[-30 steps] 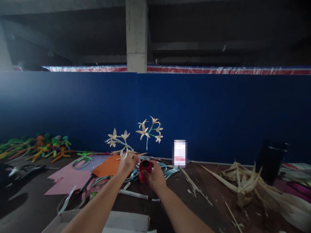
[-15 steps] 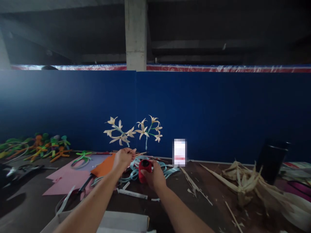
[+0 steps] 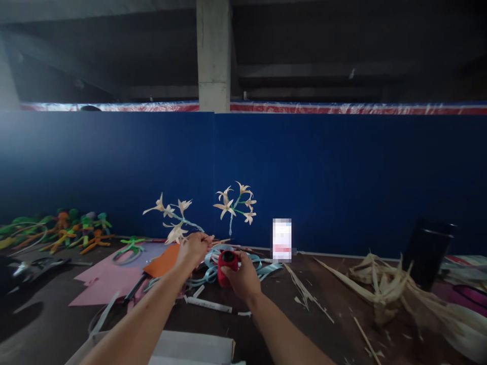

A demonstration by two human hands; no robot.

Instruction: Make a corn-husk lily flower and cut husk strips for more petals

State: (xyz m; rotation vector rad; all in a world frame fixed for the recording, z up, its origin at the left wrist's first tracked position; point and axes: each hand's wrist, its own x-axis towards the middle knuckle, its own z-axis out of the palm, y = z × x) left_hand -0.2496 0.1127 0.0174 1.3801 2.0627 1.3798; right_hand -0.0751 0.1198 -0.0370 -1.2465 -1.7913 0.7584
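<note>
My left hand [image 3: 195, 249] is closed in a pinch at the lower end of a stem of cream artificial flowers [image 3: 177, 220], which leans to the left. My right hand [image 3: 243, 278] wraps around a small red pot-like container [image 3: 224, 276] with a dark round top. Just above the container stands a second spray of cream flowers [image 3: 232, 205], upright against the blue panel; what its stem rests in is hidden. Pale blue ribbon [image 3: 210, 274] lies in loops behind and around the container.
Pink paper [image 3: 110, 286], orange paper [image 3: 162, 262] and several pipe-cleaner figures [image 3: 85, 228] lie to the left. A white pen-like tube [image 3: 209, 304] is in front. Dried husks [image 3: 380, 289], a black object [image 3: 429, 253] and a lit phone [image 3: 282, 238] are to the right.
The flower spray in my left hand has tipped and turned to the left, away from the upright spray. My right hand stays on the red container.
</note>
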